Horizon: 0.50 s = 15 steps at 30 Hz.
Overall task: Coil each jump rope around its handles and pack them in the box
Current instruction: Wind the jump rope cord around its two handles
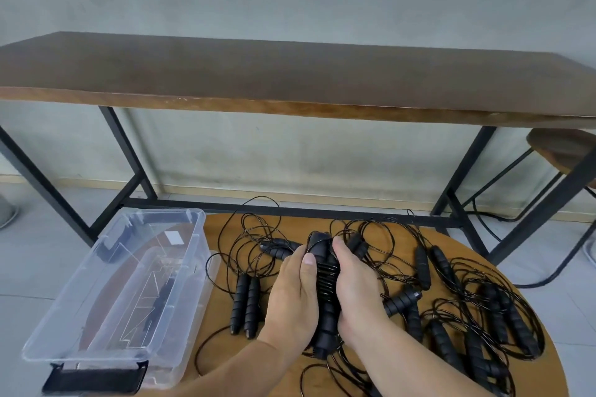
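Note:
Both hands hold one black jump rope point(326, 280) upright over the round wooden table point(322, 374), its two handles side by side with thin cord wound tightly round their middle. My left hand point(293, 296) grips the bundle from the left, thumb on the coil. From the right, my right hand point(358, 290) grips it with the thumb near the top. Several loose black jump ropes point(477, 309) lie tangled to the right and behind. One pair of handles point(245, 306) lies left of my hands. The clear plastic box point(96, 325) stands open at the left.
A long dark wooden bench table point(290, 74) on black metal legs stands behind, against a grey wall. A round stool point(567, 151) is at the right. The box's black latch point(96, 379) juts out at its near end. Grey floor tiles surround the table.

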### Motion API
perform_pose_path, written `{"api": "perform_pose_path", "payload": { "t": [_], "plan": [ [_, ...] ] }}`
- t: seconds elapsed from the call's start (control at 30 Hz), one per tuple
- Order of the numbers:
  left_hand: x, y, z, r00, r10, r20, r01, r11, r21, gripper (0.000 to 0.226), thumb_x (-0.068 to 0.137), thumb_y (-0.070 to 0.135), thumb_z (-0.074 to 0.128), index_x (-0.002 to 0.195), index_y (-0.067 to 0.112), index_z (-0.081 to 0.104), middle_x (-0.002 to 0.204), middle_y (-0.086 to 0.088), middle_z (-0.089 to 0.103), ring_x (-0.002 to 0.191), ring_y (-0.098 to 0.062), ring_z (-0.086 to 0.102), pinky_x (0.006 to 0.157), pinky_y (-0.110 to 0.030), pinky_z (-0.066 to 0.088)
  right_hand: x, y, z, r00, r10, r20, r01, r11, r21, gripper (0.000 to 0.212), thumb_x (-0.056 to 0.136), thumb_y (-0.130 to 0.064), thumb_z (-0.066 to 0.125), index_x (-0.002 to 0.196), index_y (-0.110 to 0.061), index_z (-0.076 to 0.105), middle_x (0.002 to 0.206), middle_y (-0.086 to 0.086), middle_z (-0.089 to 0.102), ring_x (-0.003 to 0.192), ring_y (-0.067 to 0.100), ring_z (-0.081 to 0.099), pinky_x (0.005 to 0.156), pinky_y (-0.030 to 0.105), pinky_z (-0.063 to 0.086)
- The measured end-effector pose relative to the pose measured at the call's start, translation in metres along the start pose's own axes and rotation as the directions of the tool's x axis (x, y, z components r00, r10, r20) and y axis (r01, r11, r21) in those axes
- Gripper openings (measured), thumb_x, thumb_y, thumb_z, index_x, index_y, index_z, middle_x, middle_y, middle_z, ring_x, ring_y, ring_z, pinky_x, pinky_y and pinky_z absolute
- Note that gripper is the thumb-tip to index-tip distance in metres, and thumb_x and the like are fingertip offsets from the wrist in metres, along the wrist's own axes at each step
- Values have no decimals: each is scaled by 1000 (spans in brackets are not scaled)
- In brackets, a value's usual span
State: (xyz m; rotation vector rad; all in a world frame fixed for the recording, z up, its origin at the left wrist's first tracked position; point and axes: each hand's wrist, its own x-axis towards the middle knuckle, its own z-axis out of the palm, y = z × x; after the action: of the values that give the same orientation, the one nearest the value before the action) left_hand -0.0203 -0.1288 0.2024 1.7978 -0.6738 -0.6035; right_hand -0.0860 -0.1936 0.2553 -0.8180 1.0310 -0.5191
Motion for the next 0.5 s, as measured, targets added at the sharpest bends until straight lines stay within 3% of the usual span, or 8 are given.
{"api": "perform_pose_path", "payload": {
  "t": [0.1, 0.17, 0.23, 0.3, 0.37, 0.5],
  "plan": [
    [6, -12, 0, 988, -139, 65, 144, 987, -75, 77, 82, 82, 26, 137, 34, 52, 131, 7, 62, 127, -14, 52, 112, -44, 39, 6, 10, -2, 999, 34, 25, -33, 998, -59, 34, 98, -51, 49, 97, -22, 68, 97, 10, 72, 91, 28, 68, 69, 38, 56],
    [4, -20, -1, 961, -257, 99, 268, 955, -127, 53, 95, 64, 32, 132, 35, 56, 124, 8, 66, 121, -13, 57, 109, -43, 43, 12, 18, -2, 998, 67, 8, -66, 991, -118, 35, 98, -55, 46, 97, -26, 65, 102, 8, 71, 93, 25, 66, 67, 36, 54],
    [-1, -27, 0, 937, -339, 88, 349, 925, -148, 40, 103, 49, 32, 130, 34, 58, 118, 8, 67, 116, -13, 59, 107, -41, 45, 20, 26, -3, 994, 105, 8, -102, 978, -180, 37, 98, -58, 44, 107, -28, 64, 110, 5, 68, 99, 24, 63, 76, 39, 53],
    [-7, -32, 3, 918, -391, 63, 396, 906, -146, 38, 104, 46, 33, 131, 32, 56, 123, 10, 64, 120, -12, 56, 110, -40, 41, 25, 36, -4, 988, 155, 12, -148, 958, -245, 44, 98, -58, 43, 124, -26, 59, 116, 3, 64, 102, 24, 61, 79, 40, 52],
    [-15, -38, 4, 897, -439, 54, 442, 887, -136, 34, 105, 43, 34, 132, 33, 51, 132, 12, 56, 128, -12, 48, 115, -37, 35, 30, 48, -8, 982, 190, 18, -175, 933, -314, 43, 98, -57, 43, 124, -26, 56, 110, 4, 63, 96, 24, 61, 75, 39, 52],
    [-27, -67, 1, 842, -539, 9, 535, 833, -139, 46, 102, 46, 38, 144, 29, 45, 141, 4, 49, 130, -15, 47, 113, -38, 38, 48, 80, -14, 974, 223, 39, -160, 800, -578, 61, 95, -65, 41, 138, -23, 50, 131, 7, 57, 115, 28, 56, 99, 45, 47]
  ]
}}
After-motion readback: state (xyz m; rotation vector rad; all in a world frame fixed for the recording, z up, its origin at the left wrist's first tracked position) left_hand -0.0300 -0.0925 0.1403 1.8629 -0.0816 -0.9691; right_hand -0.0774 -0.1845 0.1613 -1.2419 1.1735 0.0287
